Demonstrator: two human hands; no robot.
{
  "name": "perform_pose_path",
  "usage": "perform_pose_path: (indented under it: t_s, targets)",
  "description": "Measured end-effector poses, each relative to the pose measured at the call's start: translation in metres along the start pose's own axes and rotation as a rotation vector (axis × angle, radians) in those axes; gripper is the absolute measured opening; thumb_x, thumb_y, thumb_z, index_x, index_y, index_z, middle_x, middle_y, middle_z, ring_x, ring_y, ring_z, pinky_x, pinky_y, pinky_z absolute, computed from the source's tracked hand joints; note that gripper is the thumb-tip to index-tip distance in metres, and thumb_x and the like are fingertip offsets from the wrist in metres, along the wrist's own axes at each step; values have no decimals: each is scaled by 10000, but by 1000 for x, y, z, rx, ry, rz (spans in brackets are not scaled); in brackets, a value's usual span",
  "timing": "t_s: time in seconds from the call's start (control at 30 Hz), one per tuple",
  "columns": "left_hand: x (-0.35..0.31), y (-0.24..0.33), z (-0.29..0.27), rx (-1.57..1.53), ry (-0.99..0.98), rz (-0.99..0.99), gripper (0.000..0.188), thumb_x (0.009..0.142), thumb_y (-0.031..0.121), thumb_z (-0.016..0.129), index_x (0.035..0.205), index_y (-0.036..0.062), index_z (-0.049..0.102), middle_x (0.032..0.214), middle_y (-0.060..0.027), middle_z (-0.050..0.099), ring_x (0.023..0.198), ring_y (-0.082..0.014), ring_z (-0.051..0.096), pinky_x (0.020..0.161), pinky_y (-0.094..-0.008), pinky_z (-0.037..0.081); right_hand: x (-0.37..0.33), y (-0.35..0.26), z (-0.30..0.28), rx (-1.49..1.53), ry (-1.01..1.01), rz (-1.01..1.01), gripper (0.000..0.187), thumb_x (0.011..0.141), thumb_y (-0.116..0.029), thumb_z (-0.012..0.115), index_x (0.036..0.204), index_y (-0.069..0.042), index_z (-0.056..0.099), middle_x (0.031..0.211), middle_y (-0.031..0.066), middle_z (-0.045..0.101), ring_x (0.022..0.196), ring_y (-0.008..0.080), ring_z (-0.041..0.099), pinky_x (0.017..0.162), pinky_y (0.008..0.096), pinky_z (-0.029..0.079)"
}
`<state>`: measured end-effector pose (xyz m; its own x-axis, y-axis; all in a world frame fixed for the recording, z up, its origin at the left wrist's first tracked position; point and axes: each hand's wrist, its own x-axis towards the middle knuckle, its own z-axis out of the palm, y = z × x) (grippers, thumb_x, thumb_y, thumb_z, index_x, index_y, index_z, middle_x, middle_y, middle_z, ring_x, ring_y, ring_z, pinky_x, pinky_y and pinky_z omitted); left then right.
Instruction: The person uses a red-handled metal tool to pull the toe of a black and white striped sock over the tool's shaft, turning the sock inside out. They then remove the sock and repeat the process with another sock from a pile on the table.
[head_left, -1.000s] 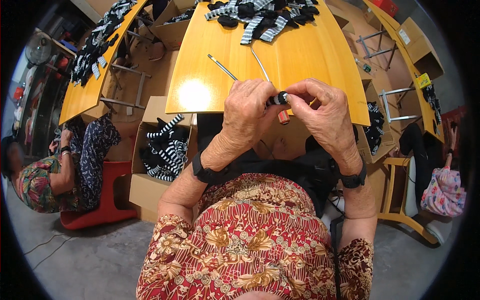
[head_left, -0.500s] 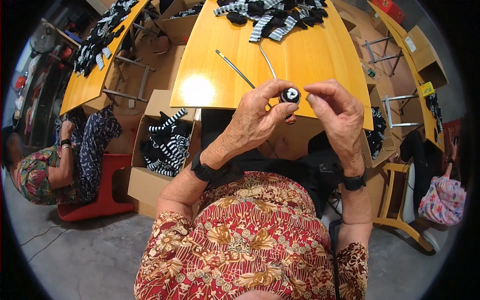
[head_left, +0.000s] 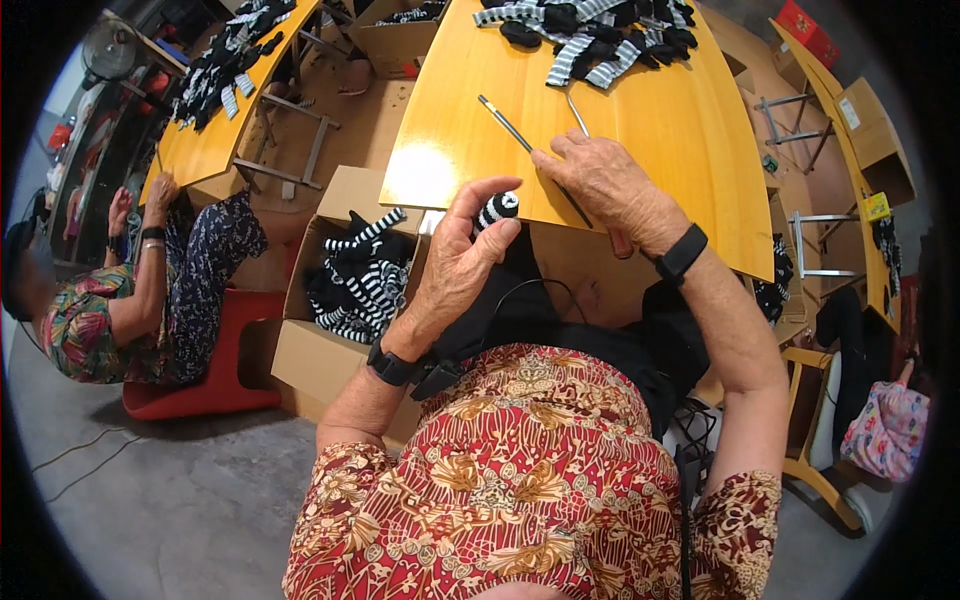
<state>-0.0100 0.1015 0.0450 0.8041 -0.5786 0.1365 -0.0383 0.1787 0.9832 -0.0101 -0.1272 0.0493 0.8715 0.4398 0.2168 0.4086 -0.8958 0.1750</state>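
Observation:
In the head view my left hand [head_left: 455, 255] is raised just off the table's near edge. Its thumb and fingers are closed around a rolled black-and-white striped sock [head_left: 497, 208], with the white end facing up. My right hand [head_left: 605, 185] lies at the table edge with bent fingers over two tools. Beneath those fingers runs a dark rod [head_left: 505, 122]. A thin metal rod [head_left: 576, 113] leads under the same hand, and a red handle [head_left: 621, 243] sticks out below the palm. The right thumb is hidden, so which tool it grips is unclear.
Striped and black socks [head_left: 600, 40] are heaped at the far side of the yellow table [head_left: 440, 110]. A cardboard box [head_left: 325, 360] of striped socks stands left of my legs. One person [head_left: 110, 310] sits at the left; another [head_left: 885, 425] is at the right.
My right hand has left the rolled sock and come down over the tools on the table edge. My left hand has moved left, still holding the sock. The view has shifted slightly.

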Motion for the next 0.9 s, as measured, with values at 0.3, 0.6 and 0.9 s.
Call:
perform_pose_path:
  t_s: [0.3, 0.6, 0.9]
  targets:
    - [-3, -14, -18, -279, 19, 36, 300, 933, 268, 625, 1137, 50, 596, 898, -67, 647, 725, -88, 550, 633, -193, 417, 28, -11, -1, 35, -127, -373, 138, 869, -202, 527, 896, -79, 582, 903, 60, 562, 936, 212, 562, 779, 329, 499]
    - [-6, 1, -26, -326, 36, 20, 347, 920, 306, 643, 1142, 47, 583, 864, -51, 615, 646, -70, 491, 580, -176, 371, 54, -19, 18, 27, 38, -408, 113, 863, -191, 511, 894, -93, 556, 836, 49, 561, 856, 200, 572, 733, 330, 471]
    - [3, 11, -37, -436, 108, 106, 374, 860, 203, 723, 1149, 46, 544, 932, -63, 625, 712, -55, 524, 584, -157, 404, 73, -19, -42, 505, 724, -75, 235, 764, 53, 597, 986, -21, 584, 736, 125, 557, 674, 303, 581, 604, 387, 489]
